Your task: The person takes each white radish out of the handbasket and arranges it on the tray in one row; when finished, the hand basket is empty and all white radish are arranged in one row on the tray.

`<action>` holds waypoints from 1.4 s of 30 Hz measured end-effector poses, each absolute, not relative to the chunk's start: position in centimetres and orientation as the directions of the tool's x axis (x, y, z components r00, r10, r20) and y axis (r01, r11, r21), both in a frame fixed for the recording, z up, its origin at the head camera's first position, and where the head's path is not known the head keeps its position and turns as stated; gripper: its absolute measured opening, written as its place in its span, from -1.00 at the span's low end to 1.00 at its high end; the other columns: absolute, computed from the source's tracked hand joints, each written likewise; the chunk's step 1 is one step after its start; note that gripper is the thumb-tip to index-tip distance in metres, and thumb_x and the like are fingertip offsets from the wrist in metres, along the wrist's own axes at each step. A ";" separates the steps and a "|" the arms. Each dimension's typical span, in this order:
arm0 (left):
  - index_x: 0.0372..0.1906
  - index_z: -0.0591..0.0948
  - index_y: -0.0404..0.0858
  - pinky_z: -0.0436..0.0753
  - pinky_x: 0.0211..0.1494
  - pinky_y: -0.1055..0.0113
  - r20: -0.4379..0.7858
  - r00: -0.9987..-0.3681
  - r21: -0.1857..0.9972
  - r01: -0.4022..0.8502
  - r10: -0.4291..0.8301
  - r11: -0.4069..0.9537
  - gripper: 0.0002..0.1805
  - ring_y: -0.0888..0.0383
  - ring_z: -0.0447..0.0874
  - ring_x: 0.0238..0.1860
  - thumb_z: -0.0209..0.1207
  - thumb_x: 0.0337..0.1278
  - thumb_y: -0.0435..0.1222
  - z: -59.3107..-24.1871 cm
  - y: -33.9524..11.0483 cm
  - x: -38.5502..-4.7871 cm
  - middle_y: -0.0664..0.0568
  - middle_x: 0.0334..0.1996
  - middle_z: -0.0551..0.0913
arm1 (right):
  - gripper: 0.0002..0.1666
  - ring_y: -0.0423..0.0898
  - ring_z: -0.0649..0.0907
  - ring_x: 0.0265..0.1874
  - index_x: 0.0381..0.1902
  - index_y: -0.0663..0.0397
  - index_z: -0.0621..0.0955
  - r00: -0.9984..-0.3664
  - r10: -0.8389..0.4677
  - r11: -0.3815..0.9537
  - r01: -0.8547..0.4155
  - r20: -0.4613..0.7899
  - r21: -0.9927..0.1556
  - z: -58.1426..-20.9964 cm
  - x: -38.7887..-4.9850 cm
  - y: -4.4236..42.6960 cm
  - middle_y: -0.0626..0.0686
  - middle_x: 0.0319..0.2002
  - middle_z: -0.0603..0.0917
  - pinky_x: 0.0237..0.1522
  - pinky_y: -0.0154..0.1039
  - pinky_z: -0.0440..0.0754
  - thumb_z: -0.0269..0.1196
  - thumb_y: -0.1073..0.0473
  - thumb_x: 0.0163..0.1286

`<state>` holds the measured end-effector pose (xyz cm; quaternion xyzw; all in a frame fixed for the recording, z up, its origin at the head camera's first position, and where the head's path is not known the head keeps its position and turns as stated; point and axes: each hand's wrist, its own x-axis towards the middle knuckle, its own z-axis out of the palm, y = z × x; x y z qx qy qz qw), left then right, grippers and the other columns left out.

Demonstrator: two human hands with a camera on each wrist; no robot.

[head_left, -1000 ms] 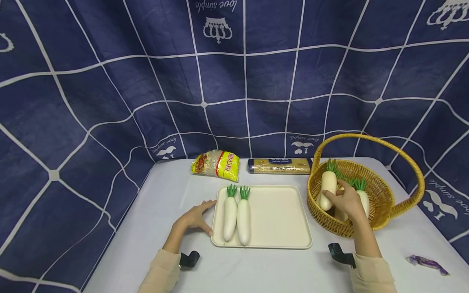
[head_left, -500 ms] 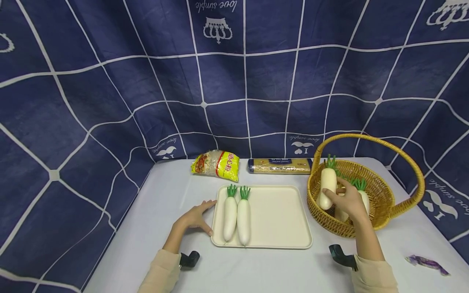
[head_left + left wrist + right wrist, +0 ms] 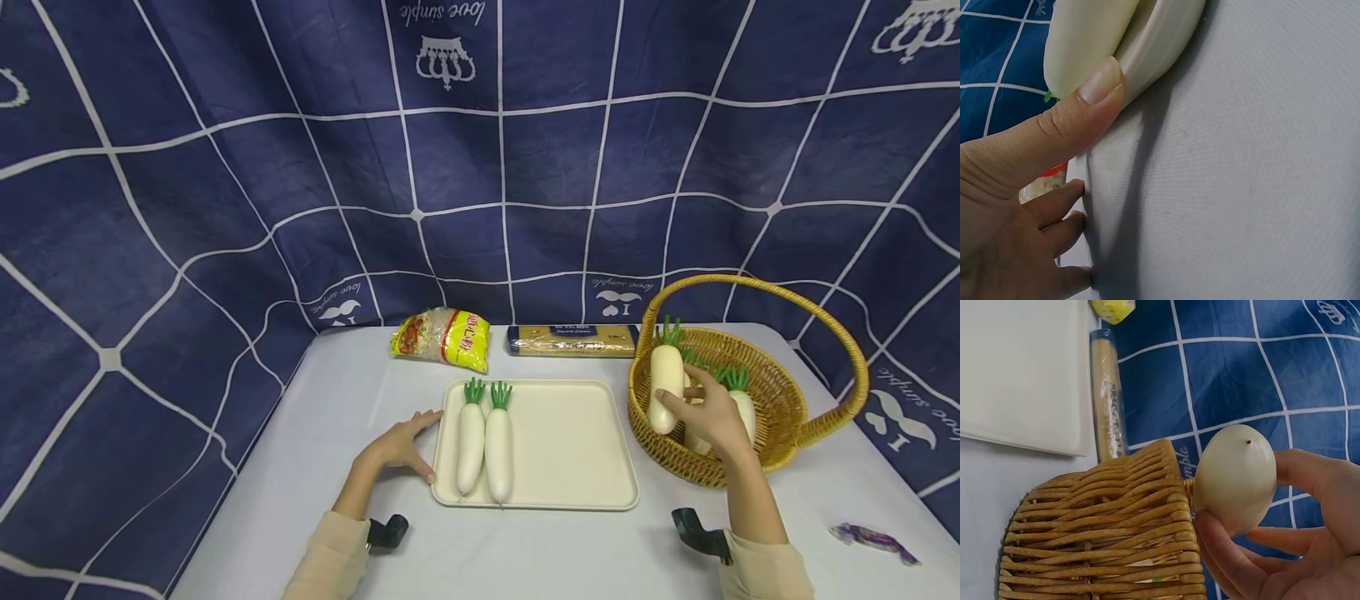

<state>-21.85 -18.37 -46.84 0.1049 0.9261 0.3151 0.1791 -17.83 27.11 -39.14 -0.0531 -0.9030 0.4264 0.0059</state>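
Observation:
My right hand point(image 3: 712, 410) grips a white radish point(image 3: 666, 385) with a green top, at the left side of a wicker basket point(image 3: 678, 468). In the right wrist view the radish point(image 3: 1235, 478) shows its rounded end, with thumb and fingers around it. Other white radishes point(image 3: 744, 412) lie in the basket, partly hidden by the hand. My left hand point(image 3: 397, 446) has its fingers spread at the left edge of a cream tray point(image 3: 570, 446). In the left wrist view its thumb point(image 3: 1102, 81) touches the tray's rim. Two white radishes point(image 3: 471, 446) lie side by side on the tray's left part.
Behind the tray lie a yellow packet point(image 3: 442, 337) and a long packet of pasta-like sticks point(image 3: 573, 340). The basket's tall handle point(image 3: 795, 292) arches over it. A purple wrapped piece point(image 3: 873, 540) lies at the right on the white tabletop. A blue checked cloth point(image 3: 547, 150) hangs behind.
The right hand has raised the radish slightly and shifted it left toward the basket's near-left rim. The left hand and the tray have stayed in place.

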 end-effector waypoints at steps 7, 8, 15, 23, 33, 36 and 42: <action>0.39 0.28 -0.19 0.06 0.38 -0.24 -0.268 -0.911 0.625 0.083 0.314 0.776 0.22 -0.24 0.00 0.42 0.59 -0.72 -0.27 -46.7 -18.4 -21.8 -0.22 0.40 0.18 | 0.00 0.46 0.49 0.00 0.41 0.43 -0.01 -0.994 0.106 0.625 0.090 -0.030 -0.776 -38.8 -17.3 26.5 0.61 0.09 0.38 -0.11 0.19 0.58 0.15 -0.10 0.33; 0.39 0.28 -0.19 0.06 0.38 -0.24 -0.268 -0.911 0.625 0.083 0.314 0.776 0.22 -0.24 0.00 0.42 0.59 -0.72 -0.27 -46.7 -18.4 -21.8 -0.22 0.40 0.18 | 0.00 0.46 0.49 0.00 0.41 0.43 0.00 -0.994 0.105 0.624 0.087 -0.027 -0.777 -38.7 -17.2 26.4 0.61 0.08 0.38 -0.12 0.18 0.59 0.16 -0.10 0.33; 0.39 0.28 -0.19 0.06 0.39 -0.23 -0.267 -0.912 0.624 0.084 0.313 0.777 0.22 -0.23 0.00 0.42 0.59 -0.73 -0.27 -46.6 -18.3 -21.7 -0.22 0.40 0.18 | -0.03 0.44 0.51 -0.01 0.39 0.44 0.04 -0.995 0.102 0.614 0.053 0.013 -0.787 -38.7 -16.6 26.1 0.60 0.06 0.40 -0.20 0.01 0.63 0.19 -0.05 0.31; 0.39 0.27 -0.19 0.06 0.38 -0.24 -0.271 -0.911 0.627 0.079 0.312 0.775 0.22 -0.24 -0.01 0.43 0.58 -0.72 -0.28 -46.5 -18.3 -21.7 -0.23 0.40 0.18 | -0.03 0.40 0.54 -0.04 0.40 0.39 0.05 -0.996 0.092 0.612 0.047 0.012 -0.790 -38.8 -16.0 25.6 0.58 0.06 0.42 -0.36 -0.19 0.63 0.21 -0.06 0.30; 0.39 0.28 -0.19 0.05 0.38 -0.26 -0.271 -0.909 0.623 0.084 0.316 0.778 0.21 -0.26 -0.02 0.42 0.59 -0.70 -0.27 -46.4 -18.4 -21.6 -0.24 0.40 0.18 | -0.03 0.35 0.55 -0.05 0.39 0.37 0.09 -0.996 0.092 0.610 0.044 0.016 -0.791 -39.1 -15.3 24.9 0.53 0.03 0.46 -0.31 -0.14 0.65 0.25 -0.04 0.27; 0.39 0.27 -0.19 0.05 0.37 -0.27 -0.271 -0.910 0.623 0.083 0.315 0.778 0.21 -0.26 -0.02 0.42 0.59 -0.70 -0.27 -46.4 -18.4 -21.6 -0.24 0.40 0.18 | -0.05 0.28 0.59 -0.14 0.38 0.38 0.11 -0.996 0.088 0.607 0.031 0.029 -0.794 -39.1 -15.1 24.8 0.52 0.00 0.48 -0.37 -0.21 0.63 0.28 -0.01 0.25; 0.39 0.27 -0.19 0.04 0.38 -0.26 -0.273 -0.910 0.626 0.079 0.313 0.776 0.22 -0.25 -0.02 0.42 0.59 -0.70 -0.27 -46.4 -18.3 -21.6 -0.23 0.40 0.18 | -0.09 0.24 0.61 -0.16 0.35 0.40 0.14 -0.997 0.064 0.593 -0.006 0.054 -0.805 -39.3 -15.0 24.4 0.52 -0.02 0.50 -0.40 -0.25 0.63 0.30 0.05 0.23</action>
